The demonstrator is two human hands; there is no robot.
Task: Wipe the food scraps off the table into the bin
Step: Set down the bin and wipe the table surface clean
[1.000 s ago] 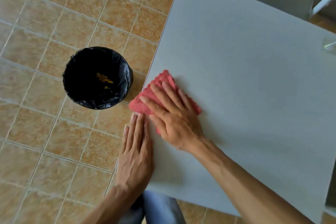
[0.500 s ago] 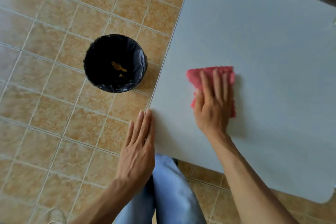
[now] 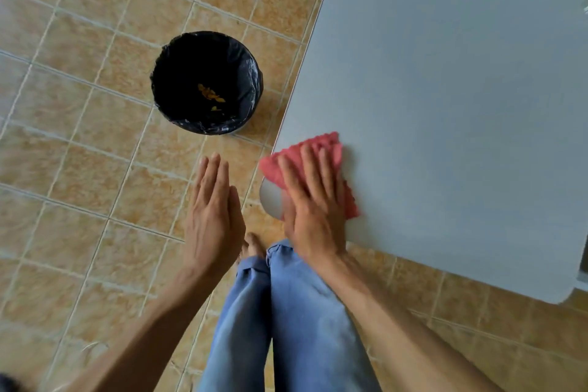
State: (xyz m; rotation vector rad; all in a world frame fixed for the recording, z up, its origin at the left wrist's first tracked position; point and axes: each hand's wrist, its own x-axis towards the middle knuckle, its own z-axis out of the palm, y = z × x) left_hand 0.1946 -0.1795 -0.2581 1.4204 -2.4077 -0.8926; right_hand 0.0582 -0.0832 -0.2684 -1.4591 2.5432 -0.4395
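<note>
The right hand [image 3: 313, 200] lies flat on a pink cloth [image 3: 305, 154], fingers spread and pressed down on it rather than pinching it, at the near left corner of the grey table [image 3: 445, 89]. The cloth's left edge reaches to, and seems to hang slightly past, the table's left edge. The left hand [image 3: 211, 210] is open with its fingers together, palm down, held in the air just left of that corner and apart from the table; it holds nothing.

The bin [image 3: 206, 82], lined with a black bag, stands on the tiled floor [image 3: 79, 137] to the left of the table and farther away than the hands, not directly under the corner. A few yellowish food scraps [image 3: 210, 95] lie at its bottom. The table top that shows looks bare; the picture is somewhat blurred around the hands, so small crumbs under or ahead of the cloth may be there without showing.

The step in hand looks like a late sweep: the cloth pushing whatever remains toward the table's left edge. The bulk of the task seems done, judging by the scraps already in the bin. The next move calls for carrying the cloth over the edge with the left hand cupped below to catch the crumbs, then tipping them into the bin, since anything pushed straight off this corner would land on the floor short of it.
</note>
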